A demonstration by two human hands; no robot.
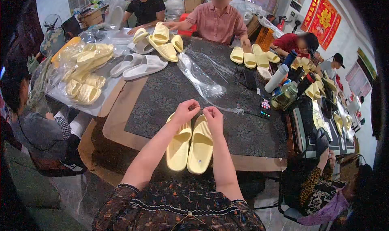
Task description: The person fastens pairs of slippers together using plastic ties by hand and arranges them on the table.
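A pair of pale yellow slide slippers lies side by side at the table's near edge, toes pointing away from me; the left slipper (177, 153) and the right slipper (200, 152) touch along their inner sides. Over the left toe is my left hand (187, 110), its thumb and fingers pinched together. My right hand (214, 118) pinches in the same way just above the right toe, with the two sets of fingertips nearly meeting. Whatever is between the fingertips is too small to make out. Beyond my hands lies a bundle of clear plastic strands (195, 78).
Grey slippers (145, 68) and stacked yellow slippers (162, 44) sit at the far left, near a bagged yellow pile (87, 69). More yellow slippers (259, 57) lie far right. A white bottle (276, 79), glass jar (283, 94) and phone (264, 106) stand or lie rightward. Other people sit around.
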